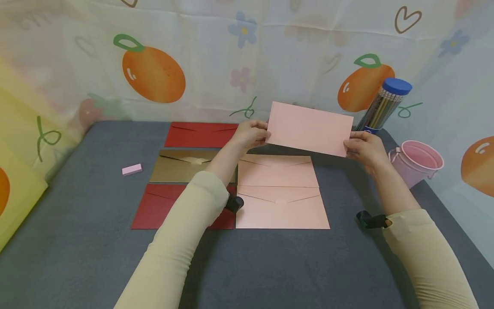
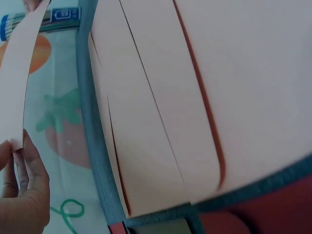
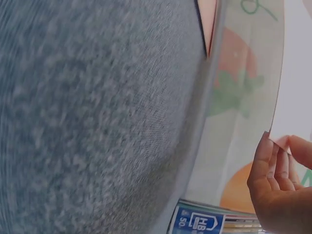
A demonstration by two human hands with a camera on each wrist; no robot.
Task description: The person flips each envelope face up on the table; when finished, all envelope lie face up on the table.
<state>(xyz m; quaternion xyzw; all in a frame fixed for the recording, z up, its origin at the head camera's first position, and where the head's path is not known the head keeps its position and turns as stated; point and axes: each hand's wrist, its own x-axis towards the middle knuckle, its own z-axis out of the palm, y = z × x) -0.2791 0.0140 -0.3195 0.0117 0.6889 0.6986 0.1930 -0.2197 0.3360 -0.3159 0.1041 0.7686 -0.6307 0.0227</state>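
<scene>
A pink envelope [image 1: 310, 128] is held up above the far middle of the grey table [image 1: 77, 240]. My left hand [image 1: 252, 133] pinches its left edge and my right hand [image 1: 364, 148] pinches its right lower corner. In the left wrist view the pink envelope [image 2: 17, 78] shows edge-on above my left hand's fingers [image 2: 27, 180]. The right wrist view has my fingers [image 3: 273, 165] at the envelope's corner [image 3: 297, 97]. Below it, two more pink envelopes [image 1: 279, 193] lie flat, flap side up.
Two red envelopes [image 1: 198, 134] [image 1: 154, 206] and a gold one [image 1: 181, 165] lie left of the pink ones. A small pink eraser [image 1: 132, 169] sits at far left. A pink bucket [image 1: 417, 161] and a blue-capped pencil tube [image 1: 386, 103] stand at the back right. A fruit-print cloth hangs behind.
</scene>
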